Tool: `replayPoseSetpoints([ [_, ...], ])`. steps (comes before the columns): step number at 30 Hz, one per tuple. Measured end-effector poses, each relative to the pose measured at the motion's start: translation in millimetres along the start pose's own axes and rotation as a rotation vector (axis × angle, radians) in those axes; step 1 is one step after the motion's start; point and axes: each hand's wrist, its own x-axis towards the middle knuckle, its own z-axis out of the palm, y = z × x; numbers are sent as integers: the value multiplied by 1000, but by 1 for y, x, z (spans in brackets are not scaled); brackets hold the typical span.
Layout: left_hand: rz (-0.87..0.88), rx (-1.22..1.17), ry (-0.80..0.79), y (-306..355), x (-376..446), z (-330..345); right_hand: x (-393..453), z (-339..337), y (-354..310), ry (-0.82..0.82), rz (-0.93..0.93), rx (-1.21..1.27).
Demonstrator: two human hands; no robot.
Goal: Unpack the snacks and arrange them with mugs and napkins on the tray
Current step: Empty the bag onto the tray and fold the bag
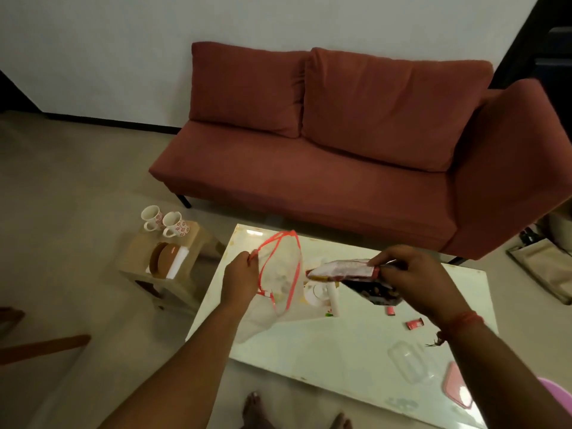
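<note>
A clear carrier bag (280, 274) with red handles is held up over the table (340, 345) by the left hand (240, 275), whose grip is pinched round one handle. Two snack packets (346, 270) are grasped together in the right hand (408, 274), fingers clenched on their ends, just beside the bag mouth and above the table; a white-and-red one lies over a darker one.

Two small red wrapped items (414, 323) are seen on the table near the right wrist, and a white cup-like object (318, 292) behind the bag. Two floral mugs (164, 222) are standing on a low stool (167, 258) well apart to the left, with what looks like white napkins (182, 261) and a brown round piece (164, 261). A tray cannot be identified for certain.

Risks, as judged: the lower packet could slip out, since both are held by one pinch at the edge. The bag, held by one handle only, could sag and spill whatever is left inside. The white object could be knocked by the swinging bag.
</note>
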Motion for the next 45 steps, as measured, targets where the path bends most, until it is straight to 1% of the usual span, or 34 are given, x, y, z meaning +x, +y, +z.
replayPoseSetpoints([
  [3, -62, -140, 110, -14, -4, -10, 22, 23, 28, 31, 193, 301],
  [5, -81, -172, 153, -22, -11, -17, 40, 53, 49, 28, 343, 435],
  [8, -98, -172, 188, -36, -22, -21, 65, 117, 86, 4, 526, 475],
  [10, -113, -165, 190, -49, -25, -18, 85, 167, 116, 15, 640, 465],
  [13, -134, -188, 159, -73, -21, -8, 111, 227, 147, -110, 775, 415],
  [15, -134, -176, 112, -92, -9, 1, 129, 263, 161, -149, 926, 597],
  [16, -133, -164, 89, -101, -2, 5, 136, 278, 167, -133, 1018, 686],
  [17, -135, -147, 70, -107, 4, 8, 143, 293, 173, -143, 1068, 736],
  [18, -131, -126, 54, -113, 11, 12, 152, 312, 182, -162, 1070, 786],
  [20, -118, -93, 31, -122, 24, 17, 164, 332, 183, -173, 1057, 793],
  [22, -108, -79, 17, -125, 34, 20, 172, 342, 184, -174, 1087, 927],
  [24, -99, -74, -13, -127, 40, 21, 177, 344, 193, -78, 1114, 913],
  [28, -53, -92, -71, -123, 46, 21, 161, 327, 198, 119, 1062, 709],
  [29, -40, -100, -95, -120, 46, 20, 154, 321, 196, 148, 1016, 633],
  [31, -26, -111, -162, -115, 47, 17, 140, 309, 192, 168, 829, 453],
  [32, -22, -115, -210, -112, 49, 13, 131, 302, 187, 145, 686, 393],
  [34, -2, -143, -315, -100, 51, 3, 111, 281, 165, 22, 407, 382],
  [37, -19, -232, -506, -66, 52, -18, 83, 239, 117, -267, 142, 377],
  [39, -37, -298, -652, -35, 47, -35, 69, 209, 86, -366, 63, 372],
  [42, -77, -441, -868, 8, 39, -59, 53, 167, 44, -449, 28, 497],
  [44, -71, -513, -943, 32, 37, -73, 42, 147, 20, -395, 9, 589],
  [45, -73, -575, -957, 42, 35, -80, 37, 139, 9, -322, 4, 646],
])
